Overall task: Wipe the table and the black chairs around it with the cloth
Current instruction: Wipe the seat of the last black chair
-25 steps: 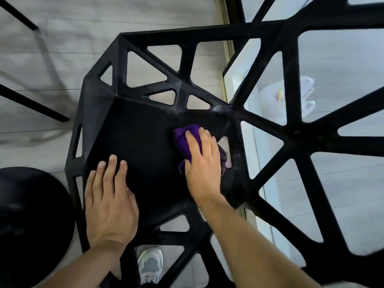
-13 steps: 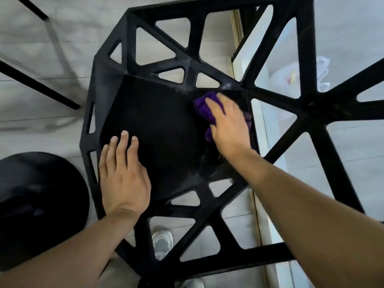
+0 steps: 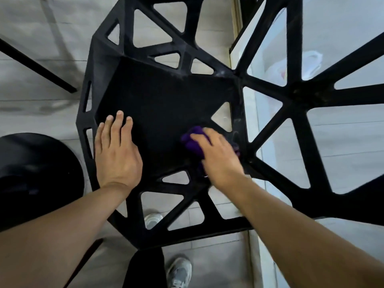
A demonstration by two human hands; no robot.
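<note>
Wiping of one black chair (image 3: 162, 96) is under way, and the rest of the job cannot be judged from this view. The right hand (image 3: 219, 161) grips the bunched purple cloth (image 3: 192, 142), its fingers curved over the wad, and presses it onto the near right corner of the seat, just beside a triangular opening; the hand is blurred, which suggests a stroke in progress. The left hand (image 3: 116, 152) lies flat with its fingers straight on the left side of the seat, holding nothing, apparently steadying the chair. The solid middle of the seat looks evenly dark, while pale dusty smears show on the far struts (image 3: 220, 72) and along the right rail (image 3: 236, 132), so the open framework probably remains to be done. Whether the table or any other chair has been wiped cannot be told. A round black shape (image 3: 35, 173) sits on the pale floor (image 3: 41, 28) at left, and a shoe (image 3: 152, 220) shows through the chair's near openings.
</note>
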